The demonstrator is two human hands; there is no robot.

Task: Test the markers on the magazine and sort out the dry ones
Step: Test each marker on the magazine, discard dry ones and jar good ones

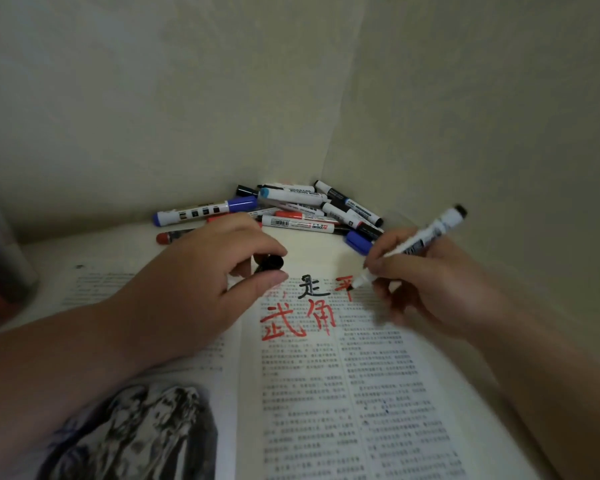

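A marker [426,233] is gripped in the curled right hand [426,282], slanted, with its tip set on the open magazine [326,393] beside red strokes. A black cap [269,263] is pinched by the left hand [201,271] above the page. Other markers [291,209] are heaped behind, by the wall.

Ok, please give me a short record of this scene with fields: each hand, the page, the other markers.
left hand: pinches a small black plastic cap
right hand: grips a white-barrelled marker with black end, tip down at the page
open printed magazine: bears red and black handwritten characters
pile of capped markers: in the corner beyond the magazine; blue, red, black caps
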